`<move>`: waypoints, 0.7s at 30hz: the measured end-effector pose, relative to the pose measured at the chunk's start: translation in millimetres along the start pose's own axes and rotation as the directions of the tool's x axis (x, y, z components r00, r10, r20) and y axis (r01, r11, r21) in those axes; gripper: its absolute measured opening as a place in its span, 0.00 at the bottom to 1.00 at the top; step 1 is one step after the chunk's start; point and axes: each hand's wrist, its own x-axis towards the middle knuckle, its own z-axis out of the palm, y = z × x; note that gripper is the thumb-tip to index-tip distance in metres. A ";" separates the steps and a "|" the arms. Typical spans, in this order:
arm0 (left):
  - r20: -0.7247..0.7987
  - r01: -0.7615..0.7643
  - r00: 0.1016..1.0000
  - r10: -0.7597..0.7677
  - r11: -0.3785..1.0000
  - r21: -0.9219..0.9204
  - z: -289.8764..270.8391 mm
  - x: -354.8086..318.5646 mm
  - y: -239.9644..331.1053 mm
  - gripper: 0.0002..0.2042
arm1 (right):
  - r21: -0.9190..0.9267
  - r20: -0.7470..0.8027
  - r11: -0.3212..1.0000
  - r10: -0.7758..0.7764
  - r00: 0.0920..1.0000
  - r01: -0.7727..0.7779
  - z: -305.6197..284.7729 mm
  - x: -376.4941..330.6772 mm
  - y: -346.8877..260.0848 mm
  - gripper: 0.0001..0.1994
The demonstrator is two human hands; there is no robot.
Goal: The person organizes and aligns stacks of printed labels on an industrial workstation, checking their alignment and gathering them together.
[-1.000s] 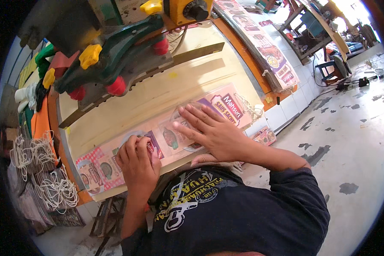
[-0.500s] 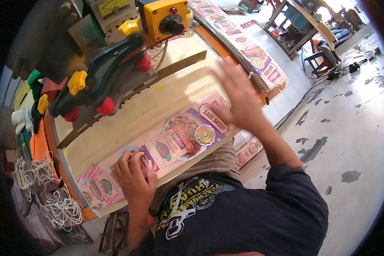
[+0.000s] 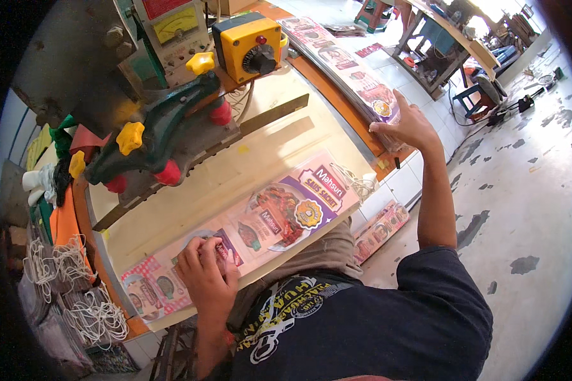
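Observation:
A long printed plastic banner strip (image 3: 270, 219), with pictures of food and purple panels, lies slantwise across the pale worktop near my body. My left hand (image 3: 206, 270) rests on its left part, fingers bent and thumb apart, the print showing between them. White string loops (image 3: 356, 183) lie at the strip's right end. My right hand (image 3: 413, 127) is over the near end of a stack of similar strips (image 3: 346, 60) at the right. Thumb and fingers are spread there; whether they touch the stack I cannot tell.
A dark green machine frame with yellow knobs (image 3: 129, 138) and red feet stands over the worktop (image 3: 165, 206), behind a long metal bar (image 3: 270, 114). A yellow control box (image 3: 246, 47) sits at the back. String bundles (image 3: 95, 317) hang at the left. Another strip (image 3: 381, 232) lies lower right.
My right hand has moved right, from the strip's right end to the stack, uncovering the string loops. My left hand stays on the strip. The view has shifted slightly.

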 end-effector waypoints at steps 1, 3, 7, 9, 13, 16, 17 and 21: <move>-0.006 -0.004 1.000 0.004 1.000 0.000 0.1 -0.4 -0.2 0.20 | -0.005 0.020 1.000 0.012 1.000 -0.012 -1.8 0.7 -1.4 0.66; -0.011 -0.006 1.000 0.006 1.000 -0.013 -1.6 -0.4 -0.1 0.19 | -0.015 0.060 0.999 0.037 0.998 -0.036 -6.3 2.0 -4.7 0.67; 0.000 -0.004 1.000 0.004 0.998 -0.060 -3.8 1.1 1.8 0.19 | -0.035 0.024 0.999 0.031 0.999 -0.031 -7.3 3.8 -0.4 0.68; 0.022 0.029 0.999 -0.027 0.996 -0.084 -8.9 2.4 5.4 0.19 | -0.004 0.012 1.000 -0.007 1.000 0.007 -8.3 5.8 2.6 0.68; 0.061 0.054 0.997 -0.049 0.995 -0.089 -8.6 4.8 0.4 0.26 | -0.043 -0.046 0.999 -0.002 0.999 0.000 -5.6 4.1 0.9 0.66; 0.108 0.018 0.994 -0.007 0.995 -0.097 -11.0 11.2 5.9 0.35 | -0.050 -0.045 0.999 0.005 0.999 -0.007 -1.9 0.8 0.5 0.63; 0.117 -0.038 0.992 0.049 0.995 -0.091 -10.7 14.0 8.1 0.39 | -0.053 -0.047 0.999 0.007 0.999 -0.010 -0.3 0.4 1.8 0.62; 0.213 -0.168 0.961 0.178 0.984 -0.066 -15.0 24.5 19.0 0.54 | -0.040 -0.009 0.999 0.027 1.000 -0.028 -3.5 -3.6 -9.9 0.59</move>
